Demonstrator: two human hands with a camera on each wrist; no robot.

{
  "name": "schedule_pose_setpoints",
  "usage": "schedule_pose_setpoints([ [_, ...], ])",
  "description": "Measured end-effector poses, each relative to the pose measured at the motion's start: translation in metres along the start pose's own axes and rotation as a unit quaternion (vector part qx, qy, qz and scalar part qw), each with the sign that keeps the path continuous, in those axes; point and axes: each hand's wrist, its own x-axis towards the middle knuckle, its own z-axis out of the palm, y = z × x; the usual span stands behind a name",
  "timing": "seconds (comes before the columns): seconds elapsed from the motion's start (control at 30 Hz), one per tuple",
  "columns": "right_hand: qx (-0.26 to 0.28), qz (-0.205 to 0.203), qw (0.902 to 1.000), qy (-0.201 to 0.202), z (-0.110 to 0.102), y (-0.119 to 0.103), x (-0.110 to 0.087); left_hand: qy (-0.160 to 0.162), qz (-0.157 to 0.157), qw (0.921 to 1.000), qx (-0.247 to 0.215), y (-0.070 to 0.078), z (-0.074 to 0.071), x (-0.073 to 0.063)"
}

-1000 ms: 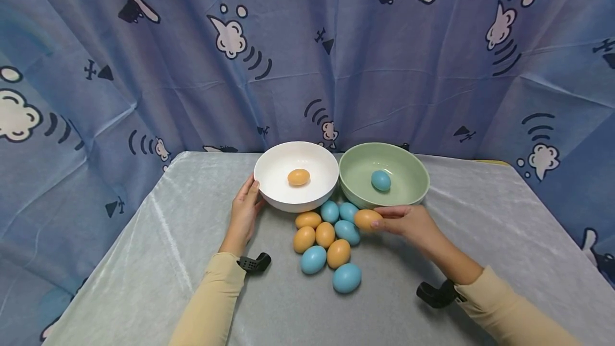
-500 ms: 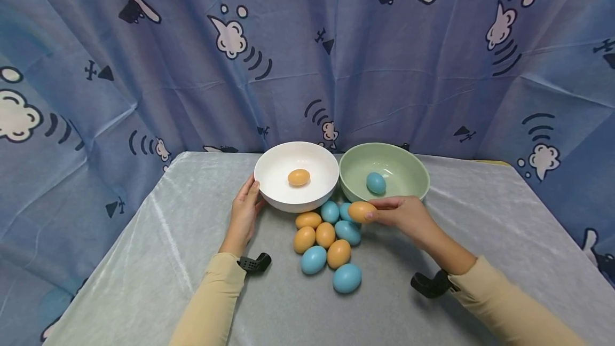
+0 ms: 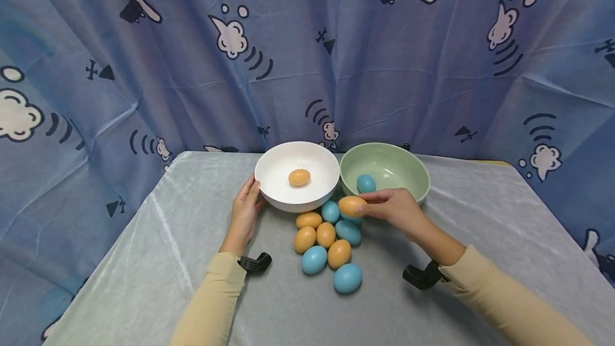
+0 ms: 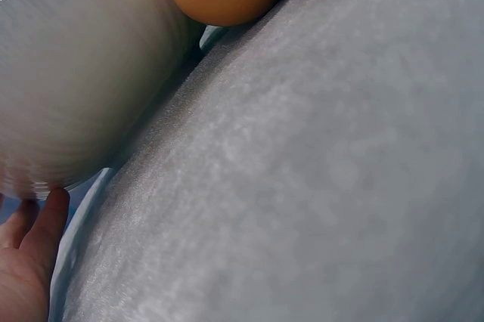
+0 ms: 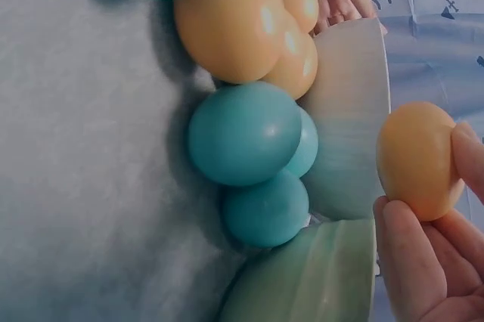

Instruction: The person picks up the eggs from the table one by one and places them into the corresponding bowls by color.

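My right hand point(image 3: 396, 210) pinches an orange egg point(image 3: 352, 206) between thumb and fingers, raised over the pile near the green bowl point(image 3: 408, 175). The right wrist view shows the same orange egg point(image 5: 420, 159) clear of the others. My left hand point(image 3: 244, 215) holds the white bowl point(image 3: 274, 162) at its left side, fingers point(image 4: 47, 224) against its lower outer wall. One orange egg point(image 3: 299, 177) lies inside the white bowl. A blue egg point(image 3: 366, 183) lies in the green bowl, partly hidden by the right hand and the held egg.
Several orange and blue eggs lie clustered on the grey cloth in front of the bowls, among them an orange egg point(image 3: 339, 254) and, nearest, a blue egg point(image 3: 347, 278). The bowls stand side by side. A blue patterned curtain point(image 3: 288, 68) hangs behind the table point(image 3: 158, 260).
My right hand has moved left and slightly up with the orange egg. The blue egg in the green bowl has rolled left. My left hand has stayed at the white bowl.
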Motion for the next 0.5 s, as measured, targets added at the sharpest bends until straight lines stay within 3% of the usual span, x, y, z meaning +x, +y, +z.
schedule_pose_setpoints([
  [0.27,0.018,0.002,0.9998,0.005,-0.002,-0.013,0.007,-0.015,0.015,0.9998,-0.003,0.001,0.0,-0.001],
  [0.5,-0.002,-0.003,1.0,0.009,0.001,-0.024,0.017,-0.017,0.017,0.9997,-0.006,-0.001,-0.002,0.0],
])
